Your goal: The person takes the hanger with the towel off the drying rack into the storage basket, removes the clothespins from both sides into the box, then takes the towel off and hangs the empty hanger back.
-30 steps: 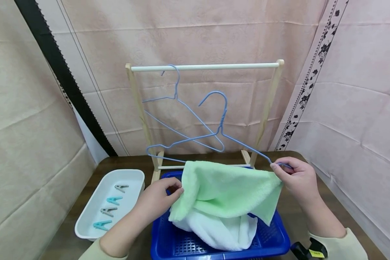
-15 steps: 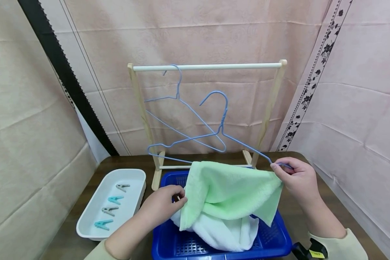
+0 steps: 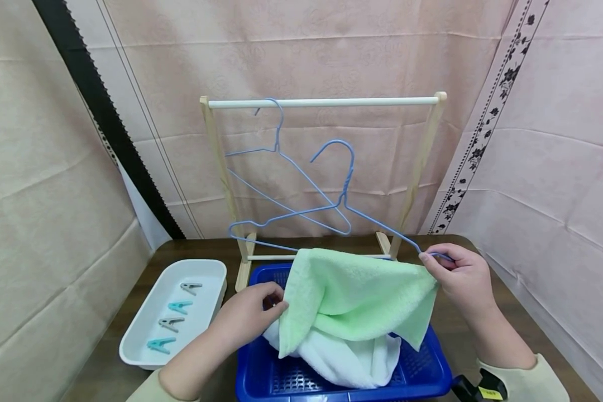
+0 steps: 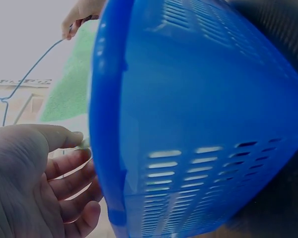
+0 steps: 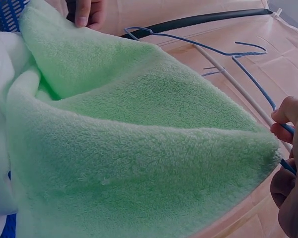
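A light green towel (image 3: 362, 296) is draped over the lower bar of a blue wire hanger (image 3: 301, 212), its folds hanging down in front. At the hanger's right corner my right hand (image 3: 459, 273) grips the wire, right beside the towel's edge. My left hand (image 3: 251, 312) pinches the towel's left edge between thumb and forefinger; the left wrist view shows a bit of green at the tips of that hand (image 4: 54, 173). Below the towel, a white cloth (image 3: 349, 357) lies bunched in a blue basket (image 3: 432, 385). The towel hides most of the hanger's lower bar.
Behind the basket stands a wooden rack with a white rail (image 3: 326, 103). A second blue hanger (image 3: 280, 134) hangs from the rail towards its left end. On the left, a white tray (image 3: 135, 340) holds several clothespins (image 3: 161, 345), grey and turquoise.
The towel's left edge has shifted to the right along the hanger's bar, with my left hand following slightly. My right hand keeps its hold on the hanger's corner.
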A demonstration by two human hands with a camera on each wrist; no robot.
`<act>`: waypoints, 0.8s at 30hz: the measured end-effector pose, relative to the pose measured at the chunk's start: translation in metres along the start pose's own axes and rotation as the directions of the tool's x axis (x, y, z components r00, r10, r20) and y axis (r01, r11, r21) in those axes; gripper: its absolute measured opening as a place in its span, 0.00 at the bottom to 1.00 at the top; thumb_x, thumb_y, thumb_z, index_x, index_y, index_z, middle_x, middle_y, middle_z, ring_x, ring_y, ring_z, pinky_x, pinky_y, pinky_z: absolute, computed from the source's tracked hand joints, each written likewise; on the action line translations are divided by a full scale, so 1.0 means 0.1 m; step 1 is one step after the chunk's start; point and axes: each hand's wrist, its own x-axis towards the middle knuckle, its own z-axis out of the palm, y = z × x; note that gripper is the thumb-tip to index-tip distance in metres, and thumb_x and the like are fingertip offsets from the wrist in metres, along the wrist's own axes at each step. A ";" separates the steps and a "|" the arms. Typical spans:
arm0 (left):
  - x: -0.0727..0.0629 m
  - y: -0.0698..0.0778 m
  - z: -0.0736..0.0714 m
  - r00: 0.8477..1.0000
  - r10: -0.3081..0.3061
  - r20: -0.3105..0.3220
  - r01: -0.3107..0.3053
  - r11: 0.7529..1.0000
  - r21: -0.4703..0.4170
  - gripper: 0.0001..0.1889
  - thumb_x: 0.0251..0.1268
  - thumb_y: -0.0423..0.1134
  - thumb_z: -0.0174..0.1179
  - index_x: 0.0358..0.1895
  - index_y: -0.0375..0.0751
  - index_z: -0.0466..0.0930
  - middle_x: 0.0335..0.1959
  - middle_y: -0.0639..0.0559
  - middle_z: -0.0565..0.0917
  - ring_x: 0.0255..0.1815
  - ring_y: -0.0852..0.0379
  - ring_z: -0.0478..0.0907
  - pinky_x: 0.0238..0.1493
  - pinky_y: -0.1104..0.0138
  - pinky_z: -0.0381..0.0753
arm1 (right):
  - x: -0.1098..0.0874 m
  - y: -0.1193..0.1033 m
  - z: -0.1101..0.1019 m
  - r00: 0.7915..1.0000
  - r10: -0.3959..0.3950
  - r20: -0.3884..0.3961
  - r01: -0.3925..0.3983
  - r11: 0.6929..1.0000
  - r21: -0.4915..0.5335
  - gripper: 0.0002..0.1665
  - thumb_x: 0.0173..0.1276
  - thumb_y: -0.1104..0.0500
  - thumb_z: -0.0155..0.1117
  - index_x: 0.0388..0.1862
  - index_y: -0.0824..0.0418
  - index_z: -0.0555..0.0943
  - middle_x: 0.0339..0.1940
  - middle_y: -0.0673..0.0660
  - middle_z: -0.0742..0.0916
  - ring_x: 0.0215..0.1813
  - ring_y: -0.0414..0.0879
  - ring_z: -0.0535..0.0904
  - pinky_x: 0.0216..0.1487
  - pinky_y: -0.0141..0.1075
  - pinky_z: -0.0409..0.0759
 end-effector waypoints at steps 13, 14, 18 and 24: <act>0.04 0.09 -0.10 0.996 -0.048 -0.073 0.043 0.997 -0.064 0.03 0.68 0.52 0.62 0.39 0.63 0.80 0.30 0.69 0.79 0.32 0.65 0.75 0.35 0.63 0.75 | -0.03 -0.02 0.00 1.000 -0.004 0.004 0.004 0.999 -0.032 0.04 0.59 0.71 0.72 0.32 0.66 0.85 0.17 0.46 0.73 0.22 0.39 0.66 0.20 0.31 0.66; 0.04 0.10 -0.11 0.995 -0.042 -0.086 0.036 0.997 -0.067 0.03 0.68 0.52 0.62 0.39 0.62 0.80 0.30 0.70 0.79 0.32 0.65 0.75 0.36 0.63 0.75 | -0.03 -0.02 -0.01 1.000 -0.005 0.004 0.005 1.000 -0.031 0.04 0.59 0.71 0.72 0.32 0.66 0.85 0.17 0.46 0.73 0.22 0.39 0.66 0.20 0.31 0.66; 0.06 0.13 -0.14 0.993 -0.022 -0.112 0.013 0.997 -0.082 0.04 0.69 0.53 0.62 0.38 0.63 0.80 0.29 0.71 0.79 0.33 0.66 0.75 0.37 0.63 0.75 | -0.03 -0.03 -0.01 1.000 -0.007 0.003 0.007 1.000 -0.029 0.04 0.59 0.71 0.72 0.32 0.66 0.85 0.17 0.46 0.73 0.22 0.39 0.66 0.20 0.31 0.66; 0.14 0.20 -0.20 0.991 0.005 -0.131 -0.016 0.996 -0.087 0.03 0.70 0.51 0.61 0.40 0.61 0.82 0.30 0.69 0.79 0.33 0.66 0.75 0.37 0.63 0.75 | -0.03 -0.03 -0.02 1.000 -0.008 -0.001 0.008 1.000 -0.012 0.05 0.59 0.72 0.72 0.32 0.66 0.85 0.16 0.45 0.73 0.21 0.39 0.65 0.19 0.31 0.65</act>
